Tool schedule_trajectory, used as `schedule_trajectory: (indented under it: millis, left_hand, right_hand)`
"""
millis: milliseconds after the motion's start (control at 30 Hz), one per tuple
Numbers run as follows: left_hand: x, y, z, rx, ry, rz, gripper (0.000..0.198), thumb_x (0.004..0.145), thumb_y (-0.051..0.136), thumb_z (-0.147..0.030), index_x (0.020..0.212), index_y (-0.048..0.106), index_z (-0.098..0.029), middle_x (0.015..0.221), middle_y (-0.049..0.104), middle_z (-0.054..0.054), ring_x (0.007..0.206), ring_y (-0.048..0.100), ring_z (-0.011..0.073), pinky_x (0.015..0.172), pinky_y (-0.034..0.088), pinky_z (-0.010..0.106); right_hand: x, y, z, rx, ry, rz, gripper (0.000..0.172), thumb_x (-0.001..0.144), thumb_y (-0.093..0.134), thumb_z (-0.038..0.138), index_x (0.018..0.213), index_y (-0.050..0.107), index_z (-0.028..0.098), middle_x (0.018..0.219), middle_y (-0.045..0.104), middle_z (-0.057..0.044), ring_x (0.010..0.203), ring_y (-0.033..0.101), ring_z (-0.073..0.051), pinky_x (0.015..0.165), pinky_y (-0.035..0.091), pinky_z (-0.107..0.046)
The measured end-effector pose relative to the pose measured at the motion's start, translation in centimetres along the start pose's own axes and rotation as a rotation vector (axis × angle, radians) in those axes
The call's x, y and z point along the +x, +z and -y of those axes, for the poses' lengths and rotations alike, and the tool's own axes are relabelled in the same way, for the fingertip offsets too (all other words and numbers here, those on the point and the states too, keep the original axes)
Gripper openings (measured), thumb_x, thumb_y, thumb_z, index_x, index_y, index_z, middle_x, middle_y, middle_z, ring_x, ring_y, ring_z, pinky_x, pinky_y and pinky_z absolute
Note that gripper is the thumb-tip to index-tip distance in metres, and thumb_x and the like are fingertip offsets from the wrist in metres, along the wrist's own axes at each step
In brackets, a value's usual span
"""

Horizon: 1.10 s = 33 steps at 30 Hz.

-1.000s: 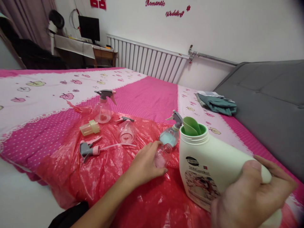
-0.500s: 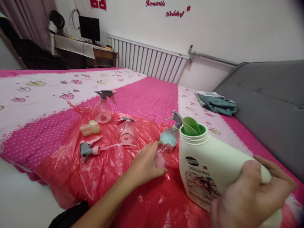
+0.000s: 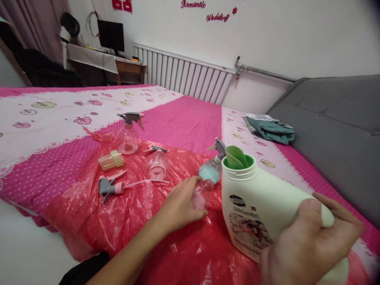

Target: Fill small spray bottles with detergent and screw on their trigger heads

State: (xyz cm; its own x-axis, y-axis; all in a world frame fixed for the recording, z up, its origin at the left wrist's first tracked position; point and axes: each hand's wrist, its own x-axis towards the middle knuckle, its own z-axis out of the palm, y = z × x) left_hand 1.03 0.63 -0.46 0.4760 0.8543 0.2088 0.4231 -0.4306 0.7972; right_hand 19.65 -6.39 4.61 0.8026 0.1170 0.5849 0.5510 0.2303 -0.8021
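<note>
At lower right, the right hand [image 3: 308,241] was closed around the handle of the white detergent jug [image 3: 255,202], which slanted up-left with its green mouth open. Just left of the jug, at centre frame, the left hand [image 3: 181,202] clasped a small uncapped bottle [image 3: 202,194] on the red plastic sheet [image 3: 124,213], with open sheet further left.

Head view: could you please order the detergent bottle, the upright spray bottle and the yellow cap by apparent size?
1. detergent bottle, largest, though also nearest the camera
2. upright spray bottle
3. yellow cap, smallest
</note>
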Motion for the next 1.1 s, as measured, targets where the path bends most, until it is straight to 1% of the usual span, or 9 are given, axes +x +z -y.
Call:
schedule_trajectory:
  millis: [100,200,300,433,567,767,933,1100]
  left_hand:
    - [0.1,0.1,-0.1,0.013,0.019,-0.003,0.054,0.079,0.074,-0.031,0.129,0.055,-0.022,0.123,0.067,0.011,0.115,0.066,0.0334,0.099,0.053,0.048]
    - [0.2,0.0,-0.2,0.019,-0.015,0.006,0.056,0.077,0.073,-0.029,0.129,0.054,-0.023,0.124,0.067,0.011,0.115,0.066,0.0333,0.099,0.052,0.048]
    - [0.3,-0.2,-0.3,0.004,-0.035,0.022,0.059,0.076,0.075,-0.028,0.130,0.053,-0.023,0.129,0.066,0.012,0.119,0.065,0.0342,0.101,0.051,0.049]
    - [0.4,-0.3,-0.1,-0.029,-0.010,0.028,0.059,0.075,0.076,-0.027,0.130,0.054,-0.022,0.130,0.067,0.012,0.119,0.065,0.0333,0.103,0.051,0.048]
    - [0.5,-0.5,-0.3,-0.029,-0.029,0.033,0.059,0.074,0.076,-0.028,0.130,0.056,-0.022,0.128,0.068,0.011,0.115,0.067,0.0330,0.101,0.052,0.047]
    - [0.6,-0.6,-0.8,-0.055,-0.018,0.031,0.055,0.076,0.073,-0.025,0.129,0.059,-0.024,0.128,0.068,0.011,0.117,0.067,0.0325,0.102,0.053,0.048]
    - [0.6,-0.5,-0.8,-0.046,-0.017,0.033,0.054,0.078,0.072,-0.025,0.130,0.057,-0.024,0.129,0.067,0.011,0.116,0.067,0.0316,0.103,0.052,0.049]
    - [0.6,-0.5,-0.8,-0.033,-0.033,0.041,0.057,0.077,0.072,-0.026,0.131,0.055,-0.022,0.129,0.067,0.011,0.116,0.066,0.0324,0.102,0.053,0.048]
  right_hand:
    - [-0.3,0.1,0.2,0.045,0.046,0.005,0.040,0.083,0.066,0.044,0.114,0.060,0.019,0.117,0.061,-0.008,0.111,0.060,-0.029,0.101,0.049,-0.050]
    - [-0.6,0.4,0.0,0.085,0.033,0.015,0.043,0.085,0.068,0.045,0.117,0.061,0.018,0.118,0.060,-0.008,0.111,0.059,-0.028,0.102,0.048,-0.048]
    - [-0.8,0.5,-0.4,0.100,0.017,0.007,0.044,0.086,0.070,0.047,0.118,0.062,0.017,0.118,0.060,-0.008,0.111,0.058,-0.028,0.104,0.047,-0.050]
    - [-0.6,0.3,-0.5,0.089,0.033,0.015,0.044,0.087,0.070,0.048,0.117,0.062,0.018,0.119,0.060,-0.009,0.114,0.057,-0.030,0.107,0.044,-0.053]
    - [-0.2,0.0,-0.4,0.105,0.048,0.017,0.043,0.086,0.070,0.047,0.117,0.061,0.018,0.118,0.060,-0.008,0.111,0.057,-0.028,0.105,0.046,-0.051]
    - [0.0,-0.2,-0.5,0.087,0.061,-0.002,0.043,0.087,0.067,0.050,0.117,0.062,0.020,0.118,0.060,-0.008,0.113,0.057,-0.029,0.105,0.048,-0.051]
    - [0.0,-0.5,-0.3,0.076,0.073,-0.022,0.040,0.084,0.066,0.047,0.115,0.063,0.021,0.118,0.060,-0.008,0.113,0.057,-0.032,0.104,0.048,-0.056]
    - [0.2,-0.6,-0.3,0.053,0.055,-0.018,0.042,0.083,0.065,0.048,0.115,0.061,0.021,0.117,0.059,-0.008,0.114,0.056,-0.033,0.106,0.044,-0.061]
